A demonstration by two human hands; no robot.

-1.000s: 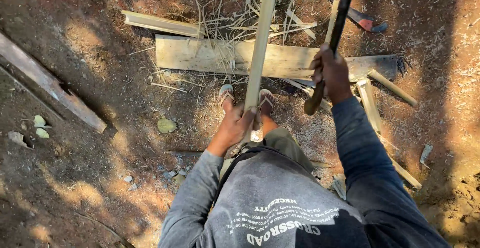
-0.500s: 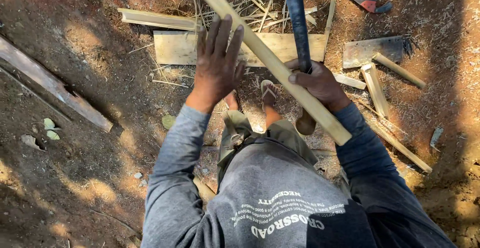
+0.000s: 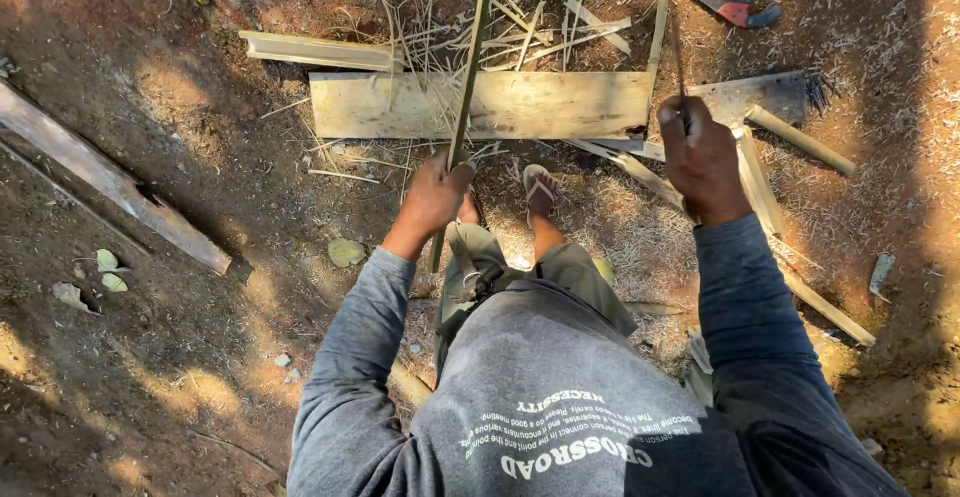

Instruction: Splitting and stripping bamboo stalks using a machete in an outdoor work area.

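Observation:
My left hand (image 3: pixel 437 195) grips a long thin bamboo strip (image 3: pixel 470 67) that stands nearly upright in front of me and runs out of the top of the view. My right hand (image 3: pixel 700 157) is closed around the handle of a narrow blade (image 3: pixel 677 47), held edge-on and pointing up, to the right of the strip and apart from it. Below my hands are my bent knees and one foot in a sandal (image 3: pixel 540 189) on the dirt.
A flat wooden board (image 3: pixel 560 107) lies across the ground ahead, with several bamboo slivers (image 3: pixel 530 27) piled behind it. Split bamboo pieces (image 3: pixel 800 142) lie at the right, a red-handled tool (image 3: pixel 725 2) at top right, a long plank (image 3: pixel 110 187) at left.
The bamboo piece, held slanting across my lap under an open left hand, now stands upright in my closed left hand. My right hand with the blade has moved right and up.

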